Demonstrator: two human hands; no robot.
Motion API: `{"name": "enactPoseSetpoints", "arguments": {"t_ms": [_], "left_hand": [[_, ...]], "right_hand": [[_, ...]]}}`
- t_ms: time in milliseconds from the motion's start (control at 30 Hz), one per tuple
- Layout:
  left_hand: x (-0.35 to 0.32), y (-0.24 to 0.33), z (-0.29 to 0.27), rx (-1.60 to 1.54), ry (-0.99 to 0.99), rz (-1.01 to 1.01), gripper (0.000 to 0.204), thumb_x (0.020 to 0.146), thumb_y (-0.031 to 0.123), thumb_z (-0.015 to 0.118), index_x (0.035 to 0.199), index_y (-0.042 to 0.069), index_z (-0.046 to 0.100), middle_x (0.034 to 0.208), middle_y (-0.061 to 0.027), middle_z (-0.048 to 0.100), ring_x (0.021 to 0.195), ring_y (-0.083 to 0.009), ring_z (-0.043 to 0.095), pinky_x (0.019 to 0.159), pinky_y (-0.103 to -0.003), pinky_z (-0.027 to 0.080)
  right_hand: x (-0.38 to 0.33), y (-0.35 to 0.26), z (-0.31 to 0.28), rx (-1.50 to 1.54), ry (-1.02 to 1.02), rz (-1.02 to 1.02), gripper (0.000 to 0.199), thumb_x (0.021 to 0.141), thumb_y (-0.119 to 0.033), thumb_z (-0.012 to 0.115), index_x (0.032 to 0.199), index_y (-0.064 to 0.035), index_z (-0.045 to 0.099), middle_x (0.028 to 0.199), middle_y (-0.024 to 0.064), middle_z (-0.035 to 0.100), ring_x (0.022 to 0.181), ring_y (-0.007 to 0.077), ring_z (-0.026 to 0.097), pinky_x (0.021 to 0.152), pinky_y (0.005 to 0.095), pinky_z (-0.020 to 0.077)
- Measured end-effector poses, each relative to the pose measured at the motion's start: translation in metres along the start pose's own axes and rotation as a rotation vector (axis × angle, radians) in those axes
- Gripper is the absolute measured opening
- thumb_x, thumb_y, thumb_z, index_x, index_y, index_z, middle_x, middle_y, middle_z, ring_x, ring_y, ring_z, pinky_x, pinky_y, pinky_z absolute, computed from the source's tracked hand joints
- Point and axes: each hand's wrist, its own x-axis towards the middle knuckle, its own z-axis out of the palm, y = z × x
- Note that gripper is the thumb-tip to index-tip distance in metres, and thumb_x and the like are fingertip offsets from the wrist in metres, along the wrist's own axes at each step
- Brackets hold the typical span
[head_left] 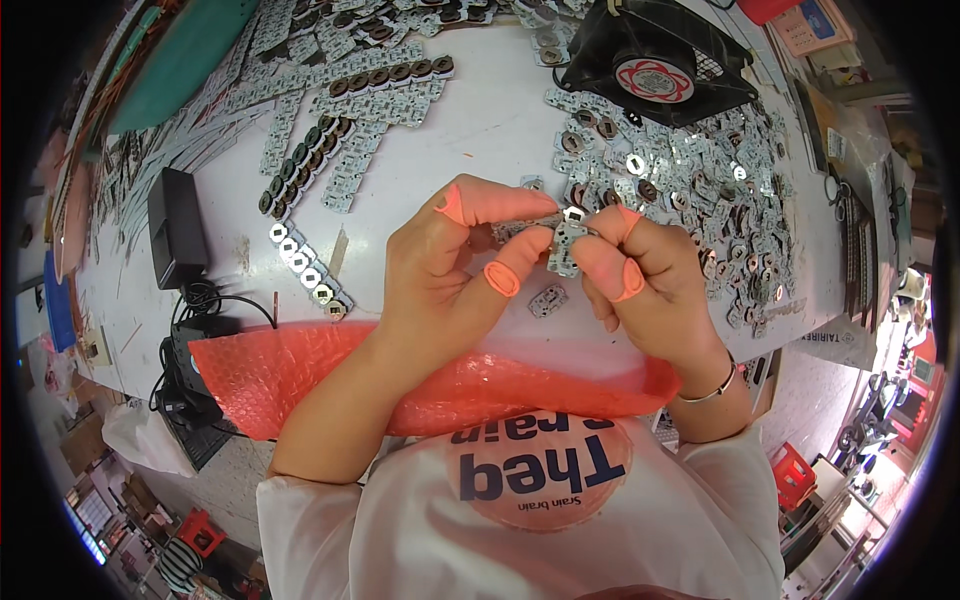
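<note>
Above the middle of the white table, my left hand [445, 250] and my right hand [650, 280] meet at the fingertips, with orange finger cots on thumbs and forefingers. Pinched between my right thumb and forefinger is a small white circuit board [565, 255] with dark parts on it. My left thumb and forefinger close at its upper left edge, where a greyish strip of similar boards shows partly behind the fingers. What exactly the left fingertips grip is covered. One loose circuit board [547, 300] lies on the table just below the hands.
Red bubble wrap [300, 375] lies along the near table edge under my forearms. Loose circuit boards [740, 210] spread on the right, below a black fan [650, 65]. Rows of boards [300, 265] stand left, near a black box [177, 230] and cables.
</note>
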Motion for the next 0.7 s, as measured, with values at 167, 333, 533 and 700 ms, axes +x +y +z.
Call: {"name": "enactPoseSetpoints", "arguments": {"t_ms": [167,333,533,700], "left_hand": [[0.001,0.001,0.005,-0.063,0.072,0.031,0.021,0.081,-0.006,0.063,0.101,-0.001,0.061,0.094,-0.0096,0.061,0.082,-0.0141,0.062,0.067,-0.024,0.053],[0.004,-0.001,0.004,0.105,0.021,0.16,0.022,0.081,-0.006,0.062,0.102,-0.002,0.06,0.095,-0.0108,0.061,0.08,-0.0162,0.063,0.066,-0.025,0.054],[0.001,-0.003,0.007,-0.101,0.155,0.028,0.021,0.079,-0.008,0.063,0.099,-0.002,0.061,0.091,-0.0125,0.062,0.078,-0.0176,0.063,0.065,-0.025,0.054],[0.002,0.0,0.008,0.061,0.094,0.13,0.021,0.077,-0.008,0.065,0.097,-0.002,0.062,0.09,-0.0126,0.062,0.078,-0.0185,0.063,0.063,-0.025,0.054]], "right_hand": [[0.0,-0.007,-0.004,0.137,0.094,0.039,0.021,0.093,-0.018,0.056,0.081,-0.001,0.056,0.056,-0.0015,0.051,0.047,0.003,0.045,0.043,0.0204,0.0358],[0.001,-0.001,-0.001,-0.075,-0.041,-0.073,0.013,0.093,-0.013,0.054,0.086,-0.0018,0.058,0.053,-0.0031,0.047,0.041,0.0038,0.042,0.039,0.0199,0.0312],[-0.001,-0.01,-0.001,0.133,0.042,0.101,0.013,0.093,-0.014,0.055,0.085,-0.0035,0.056,0.057,-0.0027,0.05,0.047,0.004,0.043,0.044,0.0206,0.036],[0.0,-0.007,0.001,0.144,0.07,0.053,0.018,0.094,-0.017,0.054,0.083,-0.0024,0.054,0.055,-0.0026,0.049,0.046,0.0029,0.043,0.043,0.0198,0.0338]]}}
